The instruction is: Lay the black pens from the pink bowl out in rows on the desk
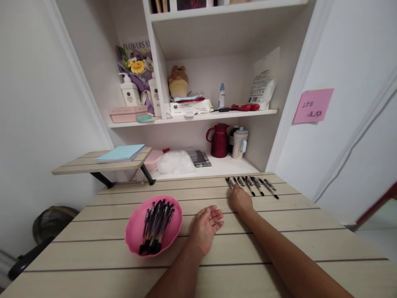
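A pink bowl with a wavy rim stands on the slatted table, filled with a bundle of black pens. To its right my left hand rests on its side, palm turned inward, fingers apart and nothing in them. Farther back, my right hand is closed at the left end of a row of pens laid side by side. Its fingertips pinch the lower end of a black pen; the hand partly hides that pen.
At the table's back left, a raised wooden stand carries light blue paper. Behind the table are a shelf with a red jug, a speckled cup and a white plastic bag. A pink note is on the right wall.
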A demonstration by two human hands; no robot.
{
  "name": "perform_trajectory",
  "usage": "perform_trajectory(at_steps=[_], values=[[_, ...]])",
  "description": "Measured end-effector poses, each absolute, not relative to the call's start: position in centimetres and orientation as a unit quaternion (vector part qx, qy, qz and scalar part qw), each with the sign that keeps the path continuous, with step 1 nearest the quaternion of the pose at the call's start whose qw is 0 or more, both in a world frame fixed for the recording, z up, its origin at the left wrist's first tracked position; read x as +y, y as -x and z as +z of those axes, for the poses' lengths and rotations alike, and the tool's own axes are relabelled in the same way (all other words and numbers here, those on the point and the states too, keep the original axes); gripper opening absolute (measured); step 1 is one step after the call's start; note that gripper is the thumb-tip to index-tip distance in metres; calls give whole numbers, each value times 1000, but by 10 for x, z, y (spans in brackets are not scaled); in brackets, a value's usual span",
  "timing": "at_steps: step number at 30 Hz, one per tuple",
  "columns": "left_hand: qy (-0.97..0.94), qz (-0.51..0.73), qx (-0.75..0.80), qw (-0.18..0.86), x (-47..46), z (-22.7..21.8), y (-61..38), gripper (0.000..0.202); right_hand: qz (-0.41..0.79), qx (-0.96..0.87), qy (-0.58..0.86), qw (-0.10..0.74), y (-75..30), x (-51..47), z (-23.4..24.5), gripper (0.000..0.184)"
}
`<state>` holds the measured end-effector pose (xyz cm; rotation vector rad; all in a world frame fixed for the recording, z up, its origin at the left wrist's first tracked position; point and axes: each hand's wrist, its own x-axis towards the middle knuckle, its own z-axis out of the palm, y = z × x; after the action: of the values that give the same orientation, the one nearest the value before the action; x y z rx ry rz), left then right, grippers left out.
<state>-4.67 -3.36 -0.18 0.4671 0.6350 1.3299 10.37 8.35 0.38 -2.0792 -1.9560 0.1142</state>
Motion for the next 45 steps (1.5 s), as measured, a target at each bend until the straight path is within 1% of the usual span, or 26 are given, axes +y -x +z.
perform_trajectory(at_steps=[10,29,35,39,45], values=[[-211,601,278,719,-34,-1,47,28,42,-675,724,136,-104,86,4,27],[-205,598,287,719,-34,0,46,30,28,-682,719,133,-100,78,9,30],[-214,599,280,719,-33,0,47,31,10,-720,684,120,-95,52,10,28],[-237,601,280,710,-36,2,50,31,29,-751,650,109,-91,26,14,23],[-333,607,328,643,-45,18,50,30,85,-789,599,106,-75,-22,14,19]])
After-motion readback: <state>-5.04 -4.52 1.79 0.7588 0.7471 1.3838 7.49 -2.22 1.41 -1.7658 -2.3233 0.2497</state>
